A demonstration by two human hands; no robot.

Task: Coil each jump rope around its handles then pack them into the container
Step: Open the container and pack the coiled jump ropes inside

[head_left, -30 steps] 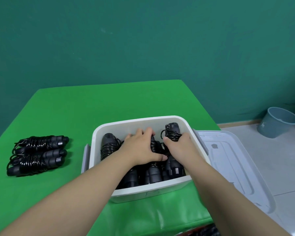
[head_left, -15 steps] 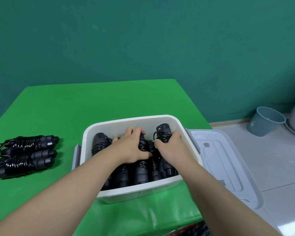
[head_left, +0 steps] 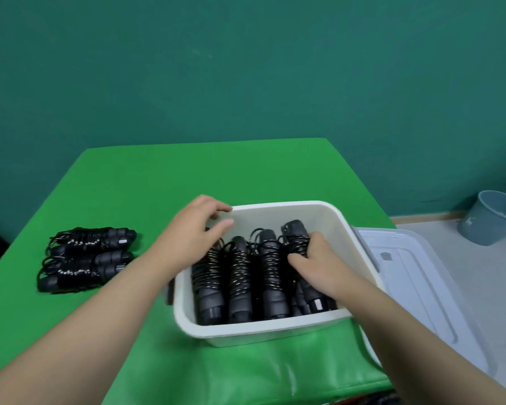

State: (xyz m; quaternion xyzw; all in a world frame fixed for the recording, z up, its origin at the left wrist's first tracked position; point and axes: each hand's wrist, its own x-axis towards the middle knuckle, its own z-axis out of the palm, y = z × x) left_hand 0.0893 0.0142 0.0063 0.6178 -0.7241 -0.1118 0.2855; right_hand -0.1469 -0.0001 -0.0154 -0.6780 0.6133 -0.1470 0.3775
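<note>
**Left hand out of the bin, 2 bundles left on the table**

Since the frame 1 s ago the left hand [head_left: 197, 229] has lifted off the packed ropes and moved to the bin's far-left corner; the right hand [head_left: 314, 263] stayed on the rightmost bundle.

Table [head_left: 164, 182]: green cover, mostly bare behind the bin. White bin [head_left: 275, 331] sits near the front edge, its clear lid [head_left: 421, 282] lying flat just beside it on the right. Blue bucket [head_left: 497, 217] on the floor, well apart, irrelevant.

Inside the bin: 4 coiled ropes [head_left: 240, 276] visible side by side, long axes running front to back, leaning against the far wall. Rightmost bundle [head_left: 295, 238] stands highest.

Key relation: the 2 remaining bundles [head_left: 85, 258] lie on the table to the left of the bin, long axes left to right, stacked near/far and touching. The left hand is clearly the nearer one. The path from it to them is open cloth; only the bin's left wall and side latch sit between.

Hands: left is loosely spread, fingertips over the bin rim, holding nothing. Right has fingers curled round the rightmost bundle, pressing it toward the bin's right wall.

Judgement: free room in the bin is on the left, partly hidden by the left hand, so fit is unconfirmed.
</note>
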